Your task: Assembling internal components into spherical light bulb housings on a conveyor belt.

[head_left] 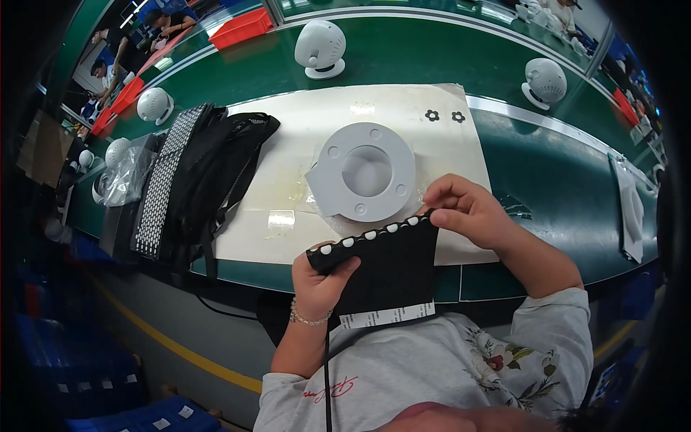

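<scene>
Your left hand grips the left end of a black fabric strip, fingers curled shut around it, thumb on top. Your right hand pinches the strip's upper right corner between thumb and fingertips. The strip is held in the air just over the near edge of the desk, stretched between both hands, with a row of white round studs along its top edge and a white label at its bottom edge, close to your chest.

Just beyond it, on the pale mat in the middle of the desk, lies a grey round plastic ring with holes. Toward the left edge sits a heap of more black strips, some showing their studded faces, with a clear plastic bag beside them. White round housings stand along the far edge.

By the look of it, you are at the stage of lining up or checking the studded edge. The next move seems to call for keeping the strip taut and level while working along that row.
</scene>
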`<action>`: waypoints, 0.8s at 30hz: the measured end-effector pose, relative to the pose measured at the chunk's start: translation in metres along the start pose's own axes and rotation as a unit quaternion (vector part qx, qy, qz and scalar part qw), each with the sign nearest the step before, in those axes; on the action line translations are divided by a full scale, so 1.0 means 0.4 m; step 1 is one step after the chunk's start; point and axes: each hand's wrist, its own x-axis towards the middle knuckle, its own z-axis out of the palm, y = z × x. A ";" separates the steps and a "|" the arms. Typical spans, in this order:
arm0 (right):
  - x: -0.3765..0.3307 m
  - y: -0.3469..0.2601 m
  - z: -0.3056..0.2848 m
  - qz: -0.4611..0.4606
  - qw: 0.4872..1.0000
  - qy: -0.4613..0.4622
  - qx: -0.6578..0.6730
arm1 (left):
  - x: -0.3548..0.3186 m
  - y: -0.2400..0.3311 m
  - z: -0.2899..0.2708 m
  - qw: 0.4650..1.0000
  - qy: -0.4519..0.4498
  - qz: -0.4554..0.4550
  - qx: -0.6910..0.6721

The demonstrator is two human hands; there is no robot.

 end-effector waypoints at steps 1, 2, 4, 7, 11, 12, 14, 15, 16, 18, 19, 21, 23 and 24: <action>0.000 0.001 -0.004 0.031 1.000 -0.004 -0.001 | 0.000 0.001 0.001 1.000 0.000 -0.001 0.000; -0.001 -0.002 0.001 0.031 0.999 -0.004 -0.001 | 0.000 0.003 0.003 1.000 0.002 -0.002 0.008; 0.003 -0.008 0.016 -0.006 0.998 0.057 0.008 | 0.001 0.002 0.002 1.000 0.004 -0.004 0.017; 0.000 0.006 0.008 -0.244 0.929 0.062 -0.272 | 0.002 0.001 0.001 1.000 0.005 0.002 0.025; 0.007 0.003 0.021 -0.353 0.868 0.066 -0.343 | 0.001 0.006 0.004 1.000 0.008 -0.006 0.024; 0.004 0.000 0.021 -0.373 0.835 0.062 -0.399 | 0.000 0.006 0.004 1.000 0.008 -0.010 0.029; 0.004 0.001 0.023 -0.392 0.798 0.057 -0.453 | 0.001 0.006 0.003 1.000 0.008 -0.012 0.027; 0.007 0.004 0.024 -0.418 0.799 0.049 -0.429 | 0.002 0.006 0.004 1.000 0.008 -0.013 0.025; 0.009 0.007 0.026 -0.444 0.799 0.040 -0.404 | 0.002 0.007 0.005 1.000 0.009 -0.012 0.025; 0.015 0.016 0.046 -0.427 0.823 0.048 -0.371 | 0.003 0.007 0.007 0.998 -0.001 0.007 0.057; 0.016 0.018 0.054 -0.409 0.846 0.057 -0.337 | 0.004 0.007 0.008 0.998 -0.001 0.007 0.056; 0.018 0.007 0.063 -0.422 0.822 0.030 -0.381 | 0.003 0.006 0.004 0.997 -0.006 -0.004 0.080; 0.014 -0.008 0.073 -0.446 0.793 -0.004 -0.415 | 0.001 0.007 -0.001 0.996 -0.007 -0.003 0.084; 0.015 -0.008 0.073 -0.447 0.792 -0.006 -0.415 | -0.001 0.007 -0.001 0.996 -0.010 -0.004 0.088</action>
